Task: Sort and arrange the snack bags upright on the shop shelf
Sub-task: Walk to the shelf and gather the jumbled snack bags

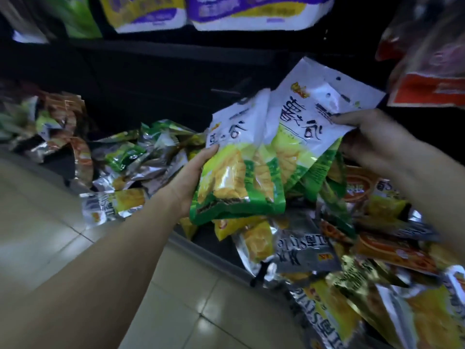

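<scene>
Sorting early: matching green/white snack bags (pixel 254 157) gathered at frame centre, above shelf (pixel 214 245)
L hand (pixel 193 180) fingers clamp lower bag edge, R hand (pixel 372 137) fingers pinch top; loose pile of bags (pixel 339 248) lies flat lower right, none upright yet

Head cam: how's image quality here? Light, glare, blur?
Head view: dim overall, the shelf back nearly black; glare on the foil bags; motion blur on the red packet top right; white-green bags in both hands fairly sharp; wide-angle bending at edges.
</scene>
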Motion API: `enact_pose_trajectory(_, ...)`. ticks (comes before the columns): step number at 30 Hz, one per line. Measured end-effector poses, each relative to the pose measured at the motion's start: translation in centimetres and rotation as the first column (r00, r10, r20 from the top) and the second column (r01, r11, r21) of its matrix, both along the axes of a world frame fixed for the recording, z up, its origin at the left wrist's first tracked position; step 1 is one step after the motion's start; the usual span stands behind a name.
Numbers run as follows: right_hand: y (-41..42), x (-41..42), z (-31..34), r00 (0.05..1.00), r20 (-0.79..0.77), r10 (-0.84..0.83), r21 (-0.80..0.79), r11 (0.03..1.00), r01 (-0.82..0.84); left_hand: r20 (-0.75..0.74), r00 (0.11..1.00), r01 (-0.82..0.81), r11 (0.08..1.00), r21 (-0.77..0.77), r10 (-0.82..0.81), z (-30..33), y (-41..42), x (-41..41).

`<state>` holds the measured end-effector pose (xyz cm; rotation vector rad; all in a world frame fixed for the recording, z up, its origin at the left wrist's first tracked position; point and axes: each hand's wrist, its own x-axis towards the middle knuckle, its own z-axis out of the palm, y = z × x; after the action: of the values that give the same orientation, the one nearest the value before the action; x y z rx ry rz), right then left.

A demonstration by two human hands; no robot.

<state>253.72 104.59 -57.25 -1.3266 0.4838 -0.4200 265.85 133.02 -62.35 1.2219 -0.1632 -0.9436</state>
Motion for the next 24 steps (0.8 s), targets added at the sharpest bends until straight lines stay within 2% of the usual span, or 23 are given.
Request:
enact_pose_trajectory(3,2.5,2.4,0.9,0.992,-0.126,-0.027,-0.080,0.997,0.017,0.036,0.998,0.043,0.997,0.062,-0.045,-0.7,3.2,4.1)
enact_pose_trajectory(8,8.5,5.3,1.8,0.968,-0.207,-0.142,-0.162,0.981,0.109,0.045,0.991,0.120,0.989,0.089,-0.124,-1.7,7.0,10.4)
enact_pose_trajectory(13,12.6,8.8,1.4,0.941,-0.327,-0.084,-0.157,0.987,0.034,0.128,0.979,0.153,0.986,0.069,-0.161,-3.2,9.5,15.6)
enact_pose_trajectory(15,14.0,10.6,0.9,0.939,-0.334,-0.083,-0.146,0.989,0.036,0.144,0.972,0.182,0.982,0.049,-0.187,-3.7,10.4,17.2)
enact_pose_trajectory(18,16.8,13.5,-0.6,0.944,-0.321,-0.076,-0.128,0.991,0.037,0.075,0.973,0.215,0.976,0.033,-0.217,-4.9,12.2,20.2)
enact_pose_trajectory(24,21.6,20.7,-3.2,0.956,-0.287,-0.062,-0.098,0.995,0.035,0.017,0.986,0.167,0.985,-0.034,-0.167,-5.3,17.3,27.3)
